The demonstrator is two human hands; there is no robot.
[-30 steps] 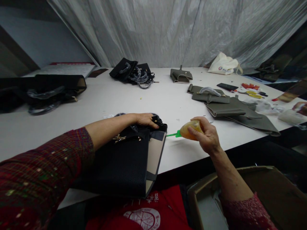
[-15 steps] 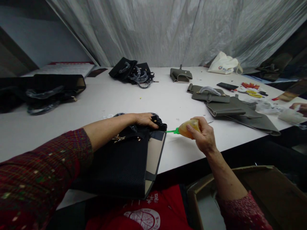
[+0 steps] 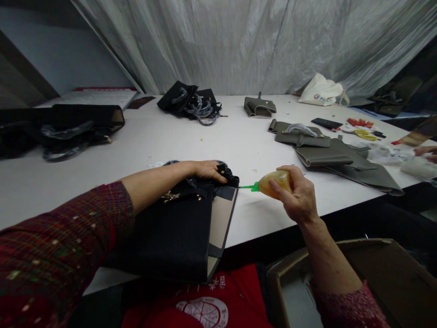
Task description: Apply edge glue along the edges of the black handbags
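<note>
A black leather handbag (image 3: 170, 241) lies at the table's front edge, its beige-lined side opening toward the right. My left hand (image 3: 208, 171) grips the bag's gathered black upper part near the far right corner; some fingertips are hidden in the dark material. In my right hand (image 3: 297, 193) is a squeeze bottle of yellowish glue (image 3: 275, 183), held tilted on its side with thumb and fingers wrapped round it. Its thin green nozzle (image 3: 251, 187) points left, and the tip is at the bag's right corner; whether it touches is too small to tell.
Black bags with plastic-wrapped handles lie at the left (image 3: 82, 120) and back (image 3: 186, 102). Grey-green bag pieces (image 3: 327, 152) spread across the right, near yellow-handled scissors (image 3: 367, 135). A cardboard box (image 3: 375, 264) stands below the front edge. Another person's hand (image 3: 426, 152) shows at far right.
The view has shifted slightly, moving things a little to the right in the picture. My right hand and the glue bottle have drawn slightly right; my left hand stays on the bag.
</note>
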